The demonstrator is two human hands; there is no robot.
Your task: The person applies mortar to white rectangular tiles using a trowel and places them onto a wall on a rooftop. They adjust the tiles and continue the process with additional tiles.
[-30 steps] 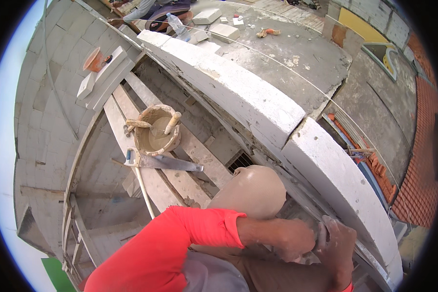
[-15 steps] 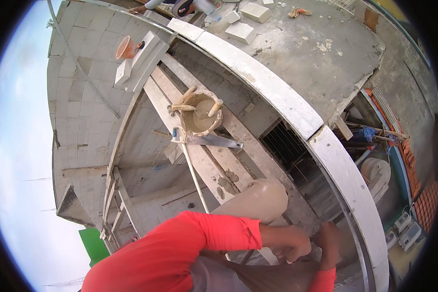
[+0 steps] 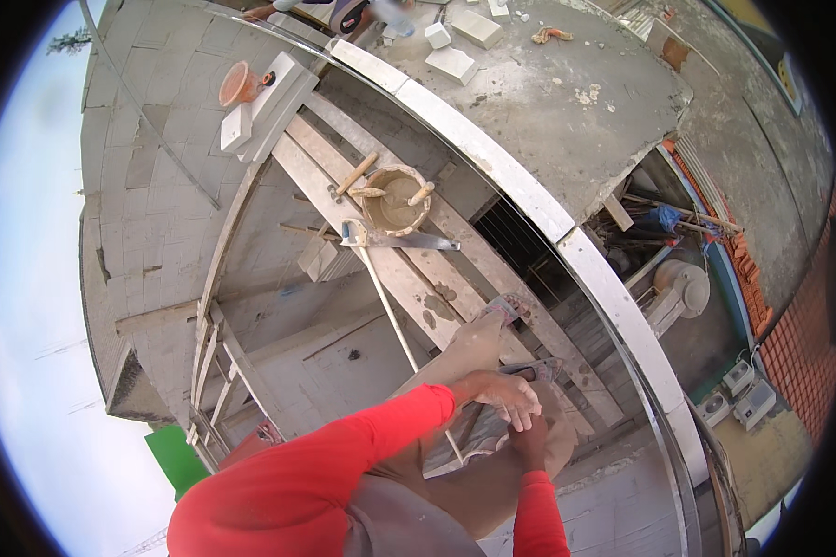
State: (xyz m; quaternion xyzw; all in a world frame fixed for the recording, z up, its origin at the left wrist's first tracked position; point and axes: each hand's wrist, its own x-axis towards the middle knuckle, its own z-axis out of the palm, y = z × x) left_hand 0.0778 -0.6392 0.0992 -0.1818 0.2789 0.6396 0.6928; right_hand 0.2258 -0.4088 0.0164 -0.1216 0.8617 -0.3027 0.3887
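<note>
Evidently the nearest hand tool is the handsaw (image 3: 409, 240), lying across the planks (image 3: 488, 272), ahead and to the left of where the person's left hand (image 3: 509, 397) and right hand (image 3: 529, 443) meet, and well apart from both. I read its long axis as nearly crosswise in my view: handle to the left, blade tip to the right, toward the curved white block wall (image 3: 511, 176), while the planks beneath run obliquely off to the upper left. Just beyond the blade I have a bucket (image 3: 412, 226) with two wooden handles (image 3: 421, 193) sticking out, and a thin pale pole (image 3: 396, 320) runs from near the saw's grip back toward the person's lap. Between tool and hands I see a bent leg (image 3: 472, 348) and the shoes (image 3: 539, 369), so a straight line from one to the other crosses those. The left hand, out of its red sleeve (image 3: 381, 427), is the nearer. Both are together, the left seeming to lie over the right; whether anything small is pinched between them I cannot tell.
</note>
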